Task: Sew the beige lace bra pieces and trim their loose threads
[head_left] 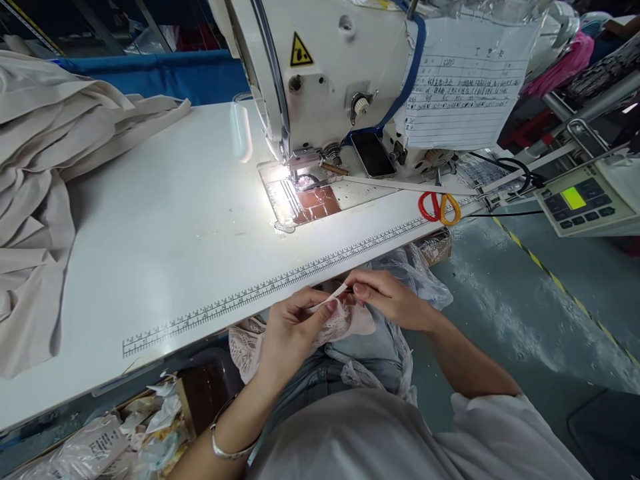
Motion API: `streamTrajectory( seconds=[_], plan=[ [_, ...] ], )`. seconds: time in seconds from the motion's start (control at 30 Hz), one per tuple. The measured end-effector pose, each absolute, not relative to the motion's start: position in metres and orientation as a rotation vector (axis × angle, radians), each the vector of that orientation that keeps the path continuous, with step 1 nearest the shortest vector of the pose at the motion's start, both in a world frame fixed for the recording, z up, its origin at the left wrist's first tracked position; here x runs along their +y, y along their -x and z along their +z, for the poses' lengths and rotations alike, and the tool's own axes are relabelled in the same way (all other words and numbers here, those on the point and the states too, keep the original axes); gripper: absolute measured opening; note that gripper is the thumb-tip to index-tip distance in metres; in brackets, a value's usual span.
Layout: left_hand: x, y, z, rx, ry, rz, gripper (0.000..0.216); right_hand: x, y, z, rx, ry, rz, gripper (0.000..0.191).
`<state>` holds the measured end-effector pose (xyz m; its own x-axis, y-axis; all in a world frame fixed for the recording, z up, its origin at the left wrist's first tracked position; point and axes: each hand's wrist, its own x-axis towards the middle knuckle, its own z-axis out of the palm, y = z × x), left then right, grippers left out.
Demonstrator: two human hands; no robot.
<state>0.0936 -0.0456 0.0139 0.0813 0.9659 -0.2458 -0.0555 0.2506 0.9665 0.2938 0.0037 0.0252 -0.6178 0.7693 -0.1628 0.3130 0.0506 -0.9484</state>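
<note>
"What does the white tabletop (145, 233) carry?"
"A sewing machine (325, 93), with beige fabric (95, 123) heaped at the left."
"And rightward?"
"A phone (373, 155), and scissors (441, 207) with handles over the ruler (280, 283) along the front edge."

head view | head-worn | looking forward, steeply down | close above tabletop (150, 233)

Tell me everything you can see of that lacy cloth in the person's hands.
The lacy cloth is pale pink and looks thin and soft, with an openwork pattern and a smooth, plain part under the right hand. A narrow pale strip lies along its upper edge, where the left hand and right hand pinch it. Loosely bunched, it hangs just in front of the table's near edge. Matching lace shows beyond the left hand; the hand hides whether they join.
</note>
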Motion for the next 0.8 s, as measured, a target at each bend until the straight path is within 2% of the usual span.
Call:
streamTrajectory(
  seconds=[0.13,0.53,0.8],
  plan=[
    [-0.046,-0.093,0.013,1.226,-1.058,1.008,0.018,-0.001,-0.286,0.023,-1.819,1.009,1.696,0.031],
    [-0.046,-0.093,0.01,1.228,-1.081,1.002,0.014,0.001,-0.279,0.018,-1.644,0.96,1.815,0.036],
    [-0.046,-0.092,0.01,1.244,-1.136,1.02,0.015,-0.002,-0.28,0.011,-1.535,0.982,1.748,0.034]
  ],
)
